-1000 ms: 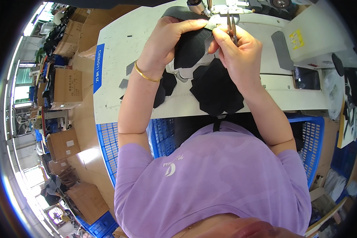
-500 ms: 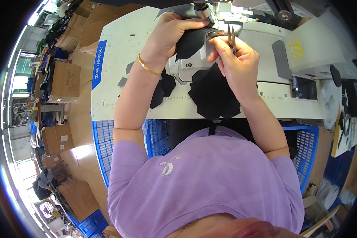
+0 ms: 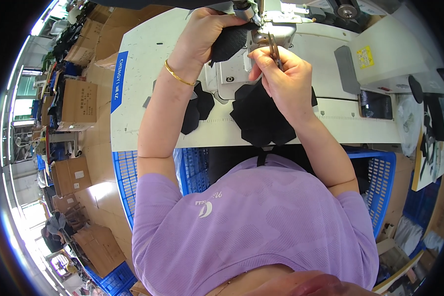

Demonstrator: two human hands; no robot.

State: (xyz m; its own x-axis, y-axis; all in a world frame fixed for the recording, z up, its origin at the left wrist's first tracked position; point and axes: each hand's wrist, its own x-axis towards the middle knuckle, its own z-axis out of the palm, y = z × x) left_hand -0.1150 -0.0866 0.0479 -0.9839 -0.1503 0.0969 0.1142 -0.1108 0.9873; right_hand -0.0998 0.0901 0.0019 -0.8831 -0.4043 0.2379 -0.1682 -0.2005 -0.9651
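Note:
My left hand is closed on the edge of a black fabric piece, holding it just left of the needle area of a sewing machine. My thumb stretches along the piece's upper edge toward the presser foot. Close by on the right, my right hand grips dark thread snips, their blades pointing up toward the needle. Below this hand, a larger scalloped black fabric piece lies on the machine table, partly covered by my wrist. Smaller black pieces rest beside my left forearm.
The white machine table has a ruler scale along its front. A grey strip and a phone-like dark screen sit at the right. Blue plastic baskets stand below the table edge. Cardboard boxes line the left side.
My right hand has drawn down and slightly left with the snips, away from the needle area. My left hand has shifted up and left with the black fabric piece.

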